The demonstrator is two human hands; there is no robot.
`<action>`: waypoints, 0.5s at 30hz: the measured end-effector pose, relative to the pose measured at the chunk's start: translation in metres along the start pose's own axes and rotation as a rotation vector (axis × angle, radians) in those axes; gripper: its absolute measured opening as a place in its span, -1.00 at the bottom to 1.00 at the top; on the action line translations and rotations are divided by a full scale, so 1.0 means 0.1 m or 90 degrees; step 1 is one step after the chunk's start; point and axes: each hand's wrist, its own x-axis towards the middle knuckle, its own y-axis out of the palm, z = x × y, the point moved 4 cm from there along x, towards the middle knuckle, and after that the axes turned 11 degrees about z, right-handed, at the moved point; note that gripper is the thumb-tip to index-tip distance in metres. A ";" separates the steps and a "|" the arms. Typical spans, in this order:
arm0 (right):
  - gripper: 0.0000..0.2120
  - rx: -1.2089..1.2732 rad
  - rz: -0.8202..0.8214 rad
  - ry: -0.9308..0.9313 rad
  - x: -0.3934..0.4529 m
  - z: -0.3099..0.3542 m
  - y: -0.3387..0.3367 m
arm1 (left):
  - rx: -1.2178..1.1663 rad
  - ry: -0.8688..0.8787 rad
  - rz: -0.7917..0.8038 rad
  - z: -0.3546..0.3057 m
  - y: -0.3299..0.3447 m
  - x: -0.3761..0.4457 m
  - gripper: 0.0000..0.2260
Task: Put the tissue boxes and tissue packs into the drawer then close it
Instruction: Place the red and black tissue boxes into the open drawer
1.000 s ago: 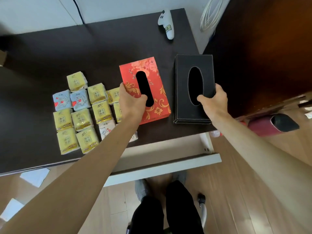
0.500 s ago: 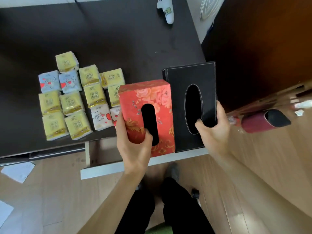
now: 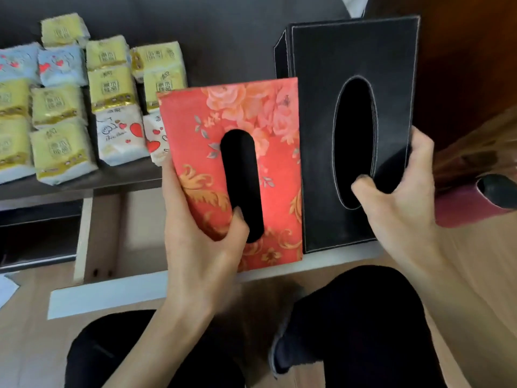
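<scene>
My left hand [image 3: 195, 242] grips the near end of a red floral tissue box [image 3: 240, 121], thumb in its oval slot. My right hand [image 3: 402, 197] holds a black leather tissue box [image 3: 355, 51] the same way, thumb in the slot. Both boxes hang side by side over the open drawer [image 3: 112, 295], whose pale inside shows at the left. Several small tissue packs [image 3: 61, 107], yellow, blue and white with hearts, lie in rows on the dark desk [image 3: 223, 32] at the left.
A dark red cylinder [image 3: 475, 203] lies on the wooden floor at the right. My dark-trousered legs are below the drawer front. A dark wooden cabinet side rises at the upper right.
Both hands have lifted the two boxes off the desk and brought them toward me, over the open drawer. The view has moved closer and lower.
</scene>
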 end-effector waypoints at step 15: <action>-0.61 -0.336 0.074 0.022 -0.97 0.00 -0.34 | -0.027 0.044 0.095 -0.01 0.00 -0.90 -0.40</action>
